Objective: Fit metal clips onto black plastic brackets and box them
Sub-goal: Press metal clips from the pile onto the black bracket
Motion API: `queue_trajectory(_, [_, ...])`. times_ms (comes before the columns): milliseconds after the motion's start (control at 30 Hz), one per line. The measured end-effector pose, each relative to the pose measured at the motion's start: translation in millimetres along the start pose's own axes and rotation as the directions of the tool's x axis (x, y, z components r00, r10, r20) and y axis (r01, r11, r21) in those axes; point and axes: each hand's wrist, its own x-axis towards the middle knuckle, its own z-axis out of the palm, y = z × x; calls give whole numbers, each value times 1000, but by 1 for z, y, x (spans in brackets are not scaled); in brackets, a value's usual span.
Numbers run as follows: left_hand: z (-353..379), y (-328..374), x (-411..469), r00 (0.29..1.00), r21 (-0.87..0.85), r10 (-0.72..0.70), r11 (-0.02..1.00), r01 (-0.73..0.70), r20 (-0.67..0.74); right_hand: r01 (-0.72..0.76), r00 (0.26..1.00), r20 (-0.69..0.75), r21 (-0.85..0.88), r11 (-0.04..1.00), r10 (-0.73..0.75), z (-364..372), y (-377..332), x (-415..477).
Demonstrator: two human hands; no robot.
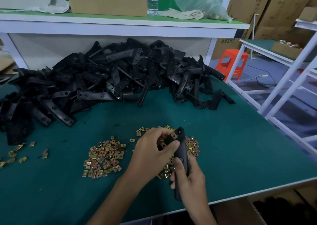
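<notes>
A long black plastic bracket with round holes along its face stands tilted above the near edge of the green table. The right hand grips its lower end, while the left hand pinches a side tab that carries a brass-coloured metal clip. A big tangled heap of brackets fills the far side of the table, and small square loose clips lie in flat piles at its middle, under and left of the held bracket, with a few more scattered clips toward its left edge.
</notes>
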Motion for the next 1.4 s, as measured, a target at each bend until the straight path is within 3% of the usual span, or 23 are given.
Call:
queue_trajectory(267, [4,1,16,966,-398,-197,883,250,168,10,999,44,17,1000,-10,-2,-3,0])
queue_trajectory(567, [26,1,13,935,-519,-354,795,314,23,33,999,19,-18,999,-32,-1,-5,0])
queue_trajectory(767, [2,9,31,840,-615,-538,688,386,-75,46,997,59,-20,999,-45,-3,-3,-5])
queue_trajectory(900, [-39,8,39,913,-568,-386,784,251,-128,23,995,95,10,1000,-24,-6,-4,-4])
queue_trajectory(1033, [-28,13,20,954,-526,-300,808,266,22,13,995,101,27,1000,-16,-5,-9,-3])
queue_trajectory(1400, [-1,12,14,919,-585,-385,726,361,89,3,997,83,64,998,-9,-5,-12,-3])
